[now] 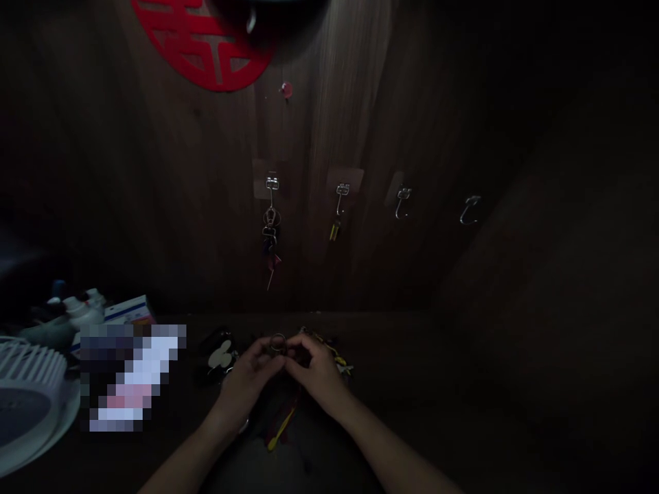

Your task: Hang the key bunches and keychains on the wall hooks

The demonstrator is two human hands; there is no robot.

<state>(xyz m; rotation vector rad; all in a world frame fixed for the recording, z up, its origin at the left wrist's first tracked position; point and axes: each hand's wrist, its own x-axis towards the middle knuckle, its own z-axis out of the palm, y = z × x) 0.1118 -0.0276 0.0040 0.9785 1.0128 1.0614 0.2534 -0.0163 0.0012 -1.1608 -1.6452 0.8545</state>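
Low in the middle of the head view, my left hand [252, 370] and my right hand [316, 367] meet fingertip to fingertip. Both are closed on a metal key ring [278, 342], which stands up between the fingers. Below them hangs or lies a yellow strip [281, 431] with dark red beside it; I cannot tell whether it joins the ring. Left of my left hand lies a bunch of keys [221, 353] with pale rounded heads. More yellow pieces [340, 360] show behind my right hand, partly covered by it.
On the wooden wall, a hook [272, 184] carries keys [270, 237], and a second hook [342, 191] carries a small yellow-green item [334, 230]. Two bare hooks [403, 195] [470, 202] follow rightward. At left stand a white slatted appliance [31, 398], bottles [85, 312] and a box [128, 310].
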